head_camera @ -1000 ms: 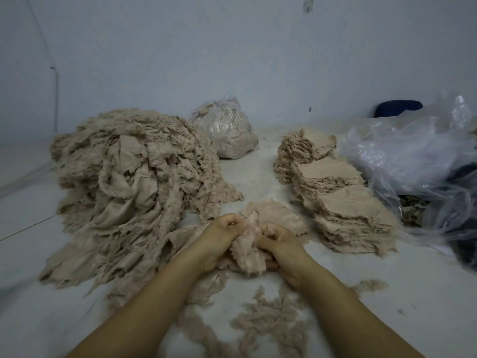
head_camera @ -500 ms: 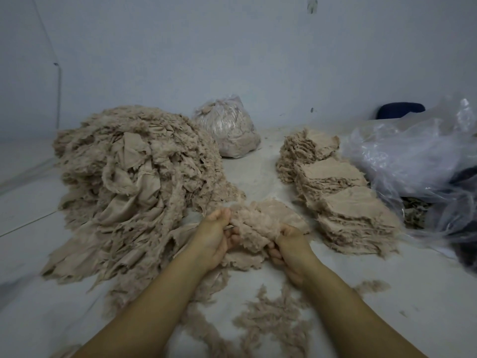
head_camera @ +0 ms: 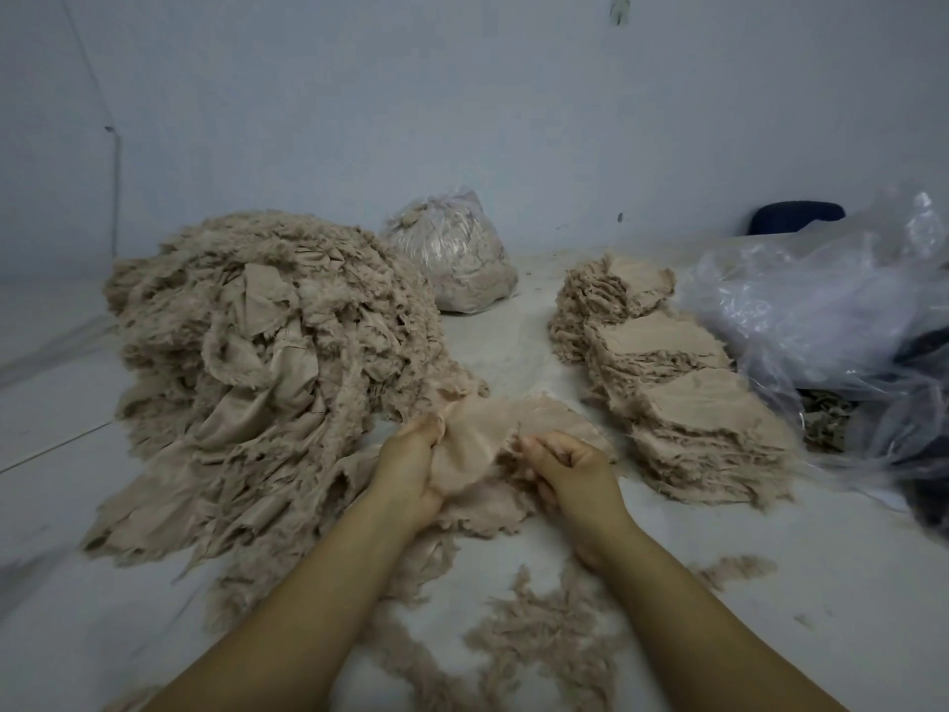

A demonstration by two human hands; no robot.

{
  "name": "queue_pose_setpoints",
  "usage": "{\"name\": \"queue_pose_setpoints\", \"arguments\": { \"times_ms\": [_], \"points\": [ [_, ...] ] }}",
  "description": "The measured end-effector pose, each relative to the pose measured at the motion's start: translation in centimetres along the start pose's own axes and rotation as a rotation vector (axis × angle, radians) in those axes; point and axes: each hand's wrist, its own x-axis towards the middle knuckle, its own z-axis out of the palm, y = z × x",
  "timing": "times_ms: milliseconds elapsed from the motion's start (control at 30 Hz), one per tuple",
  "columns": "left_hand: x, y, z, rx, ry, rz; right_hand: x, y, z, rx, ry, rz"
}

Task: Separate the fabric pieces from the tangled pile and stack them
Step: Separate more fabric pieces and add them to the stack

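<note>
Left hand [head_camera: 411, 470] at lower centre of the frame, fingers curled around the left edge of a beige fabric piece [head_camera: 477, 454]. Right hand [head_camera: 575, 470] just right of it, fingers curled and pinching the same piece at its right edge. Piece spread between both hands, over a few more pieces on the pale floor [head_camera: 770, 583]. Tangled pile [head_camera: 257, 362] heaped at left of centre, its lower edge touching the held piece. Stacked pieces [head_camera: 678, 382] in a row of three neat stacks at right of centre. Tied plastic bag [head_camera: 452, 254] of scraps at upper centre by the wall. Crumpled clear plastic sheeting [head_camera: 821, 310] at far right. Loose fluff [head_camera: 544, 634] scattered between the forearms at bottom.
</note>
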Motion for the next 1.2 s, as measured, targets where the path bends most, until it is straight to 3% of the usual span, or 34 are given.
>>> {"name": "queue_pose_setpoints", "arguments": {
  "times_ms": [133,233,300,400,567,767,867,933,1067,1200],
  "points": [
    [-0.9,0.1,0.2,0.079,-0.021,-0.037,0.1,-0.2,-0.2,0.107,-0.128,0.198],
    [-1.6,-0.2,0.5,0.232,-0.114,-0.152,-0.3,-0.4,0.2,0.097,-0.253,0.183],
    [-1.9,-0.2,0.3,0.386,-0.222,-0.207,-0.6,-0.5,0.4,0.096,-0.196,0.116],
    [-1.9,-0.7,-0.2,0.652,-0.343,-0.094,-0.2,-0.3,0.3,0.126,-0.044,0.092],
    [-1.6,-0.2,0.0,0.484,-0.278,-0.134,0.1,0.2,0.1,0.047,0.036,0.106],
    [-0.4,0.4,0.1,0.654,-0.165,0.004,1.3,0.5,-0.8,-0.001,0.346,0.011],
    [1.0,0.8,0.8,0.742,-0.082,0.137,1.6,0.9,-1.1,-0.065,0.289,0.027],
    [1.8,1.0,2.6,0.662,-0.106,0.2,1.5,1.2,-0.3,-0.047,0.235,0.086],
    [3.7,2.0,5.9,0.489,-0.132,0.089,1.2,1.0,-0.4,-0.044,0.311,0.062],
    [4.3,0.8,3.3,0.748,-0.18,0.057,1.5,0.2,-1.6,0.006,0.456,0.09]
  ]
}}
